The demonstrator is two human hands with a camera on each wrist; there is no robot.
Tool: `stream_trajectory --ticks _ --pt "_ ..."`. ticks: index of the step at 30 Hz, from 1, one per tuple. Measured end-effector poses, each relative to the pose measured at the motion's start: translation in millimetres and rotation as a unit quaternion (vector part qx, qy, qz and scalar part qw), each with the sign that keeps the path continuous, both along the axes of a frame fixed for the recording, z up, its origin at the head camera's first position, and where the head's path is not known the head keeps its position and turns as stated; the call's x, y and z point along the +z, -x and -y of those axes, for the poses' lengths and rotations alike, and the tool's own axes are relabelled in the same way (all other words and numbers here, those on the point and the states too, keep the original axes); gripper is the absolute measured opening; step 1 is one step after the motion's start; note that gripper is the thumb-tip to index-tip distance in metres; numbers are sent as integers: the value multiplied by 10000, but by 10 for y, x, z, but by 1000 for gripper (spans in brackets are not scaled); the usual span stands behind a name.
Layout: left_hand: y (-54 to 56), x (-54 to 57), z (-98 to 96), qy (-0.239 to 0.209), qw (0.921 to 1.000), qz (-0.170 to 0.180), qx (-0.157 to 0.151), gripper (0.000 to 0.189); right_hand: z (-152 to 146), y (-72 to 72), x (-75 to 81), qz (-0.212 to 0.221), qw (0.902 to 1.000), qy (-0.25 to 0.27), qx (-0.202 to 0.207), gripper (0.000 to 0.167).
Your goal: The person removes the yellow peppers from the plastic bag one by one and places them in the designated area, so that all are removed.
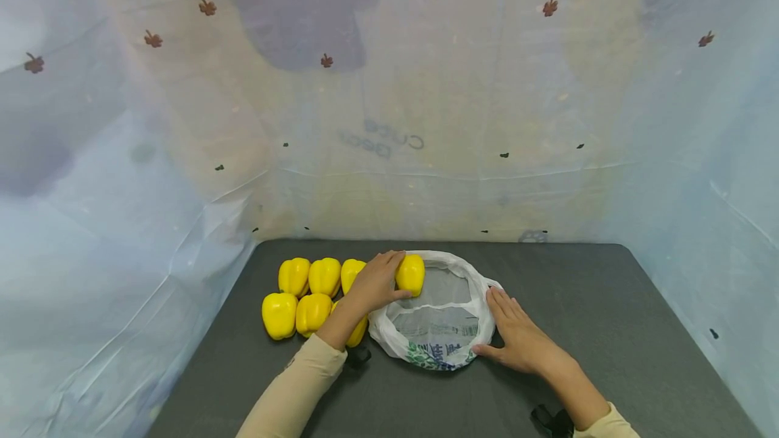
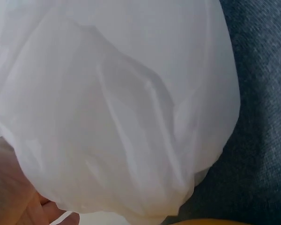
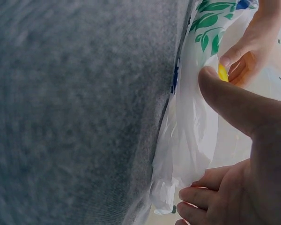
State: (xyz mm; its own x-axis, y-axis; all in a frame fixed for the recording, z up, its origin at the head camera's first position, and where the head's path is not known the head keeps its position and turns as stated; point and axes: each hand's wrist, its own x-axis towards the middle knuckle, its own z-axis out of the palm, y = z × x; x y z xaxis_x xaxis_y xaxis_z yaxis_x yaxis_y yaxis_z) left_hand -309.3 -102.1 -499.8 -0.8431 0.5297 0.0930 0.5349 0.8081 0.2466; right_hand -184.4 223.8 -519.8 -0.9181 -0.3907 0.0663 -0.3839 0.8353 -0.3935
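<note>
A yellow bell pepper (image 1: 410, 274) is in my left hand (image 1: 379, 284), held over the left rim of a white plastic bag (image 1: 389, 336). The bag stands with its mouth spread wide and its edge rolled down; green leaves and blue lettering mark its front. My right hand (image 1: 517, 336) rests against the bag's right side, thumb near the front rim and fingers straight along the edge. In the right wrist view, the thumb (image 3: 225, 96) lies against the white plastic. White film fills most of the left wrist view, with part of the left hand (image 2: 18, 187) at the lower left.
Several more yellow bell peppers (image 1: 279, 315) stand in two rows left of the bag, partly hidden by the left arm. Everything sits on a dark grey table (image 1: 578, 289). A pale patterned curtain (image 1: 426, 107) hangs behind it and along both sides.
</note>
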Motion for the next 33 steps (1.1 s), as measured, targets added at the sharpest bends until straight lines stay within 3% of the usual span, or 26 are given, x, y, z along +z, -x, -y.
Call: stream_trajectory --ticks 13,33 --pt "27 -17 -54 204 9997 -22 157 93 -4 -5 3 -80 10000 49 18 113" --pt "27 -25 -64 38 9996 -235 138 87 -2 9 -15 -27 10000 -21 24 113"
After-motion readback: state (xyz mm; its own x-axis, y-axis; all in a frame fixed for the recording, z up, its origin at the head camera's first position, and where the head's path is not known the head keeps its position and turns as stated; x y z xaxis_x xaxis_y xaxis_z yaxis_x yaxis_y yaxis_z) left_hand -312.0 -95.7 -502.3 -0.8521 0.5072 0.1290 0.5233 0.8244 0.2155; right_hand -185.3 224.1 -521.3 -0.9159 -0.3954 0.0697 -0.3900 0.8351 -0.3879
